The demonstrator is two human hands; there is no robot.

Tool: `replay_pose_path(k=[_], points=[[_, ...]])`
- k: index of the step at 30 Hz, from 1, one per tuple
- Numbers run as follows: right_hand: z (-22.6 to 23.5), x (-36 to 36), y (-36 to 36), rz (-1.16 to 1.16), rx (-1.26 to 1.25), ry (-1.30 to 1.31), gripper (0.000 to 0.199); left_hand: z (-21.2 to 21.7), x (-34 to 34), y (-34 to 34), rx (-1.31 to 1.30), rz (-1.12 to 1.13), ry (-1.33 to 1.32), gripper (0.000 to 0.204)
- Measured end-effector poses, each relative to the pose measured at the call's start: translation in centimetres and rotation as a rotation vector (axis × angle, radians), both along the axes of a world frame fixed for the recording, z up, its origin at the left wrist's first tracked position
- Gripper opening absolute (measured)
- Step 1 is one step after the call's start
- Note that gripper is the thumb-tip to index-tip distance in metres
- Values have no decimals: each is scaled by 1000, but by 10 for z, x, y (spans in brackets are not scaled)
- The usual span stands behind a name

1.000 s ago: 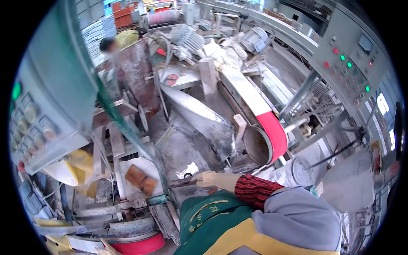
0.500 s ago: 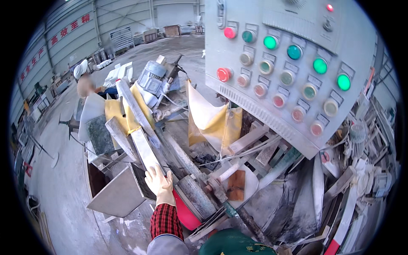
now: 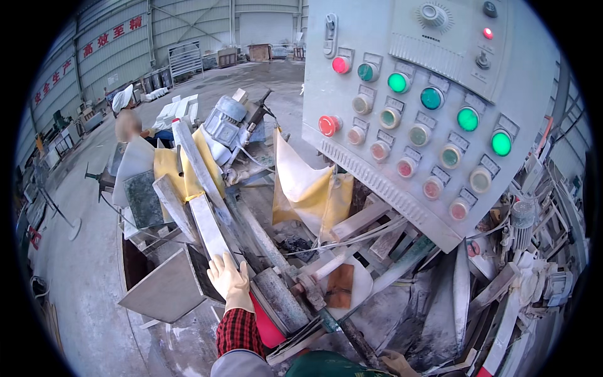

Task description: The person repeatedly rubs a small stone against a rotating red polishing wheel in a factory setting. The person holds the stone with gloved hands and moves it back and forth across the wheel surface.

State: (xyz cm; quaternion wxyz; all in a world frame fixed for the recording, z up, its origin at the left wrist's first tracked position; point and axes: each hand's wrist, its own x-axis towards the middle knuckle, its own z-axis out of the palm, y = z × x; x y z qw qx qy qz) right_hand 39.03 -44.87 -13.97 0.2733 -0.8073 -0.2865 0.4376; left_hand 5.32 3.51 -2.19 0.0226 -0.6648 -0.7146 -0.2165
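Note:
My left hand (image 3: 230,280), in a cream rubber glove below a red-and-black checked cuff, lies with fingers stretched out and apart. Its fingers rest on the near end of a long white strip (image 3: 209,225) that slopes away along the machine. Under the wrist shows a red curved panel (image 3: 267,323), beside a grey roller (image 3: 281,300). At the lower edge, right of my green apron (image 3: 333,364), a tan shape (image 3: 397,363) looks like part of my right hand; its fingers cannot be made out. The strip's far end runs under a yellow sheet (image 3: 176,169).
A grey control cabinet (image 3: 377,160) with lit green and red buttons hangs at upper right. A motor (image 3: 225,119) sits beyond the strip. A person in a white cap (image 3: 123,98) is at the far left. An open metal box (image 3: 164,286) stands left of my hand; stone offcuts and beams crowd the right.
My left hand has shifted slightly left and down in the picture, its fingers still on the strip. The view has tilted a little, and a tan shape has come in at the lower edge.

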Motion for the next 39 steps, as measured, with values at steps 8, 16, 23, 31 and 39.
replay_pose_path(k=[8, 16, 23, 31, 39], points=[[-70, 18, -60, -8, -123, -47, 39, 0, 1, -7, 11, 5, -18, 67], [-82, 14, -81, -152, -45, 68, 38, 4, 4, -15, 21, -8, -8, 68], [-95, 9, -74, -140, 23, 86, 37, 6, 3, -20, 9, -2, -20, 64], [-109, 16, -71, -230, -52, 252, 34, 4, 5, -25, -46, 23, -52, 65], [-113, 15, -78, -145, 82, 274, 40, -1, 3, -30, -13, 6, -51, 63]])
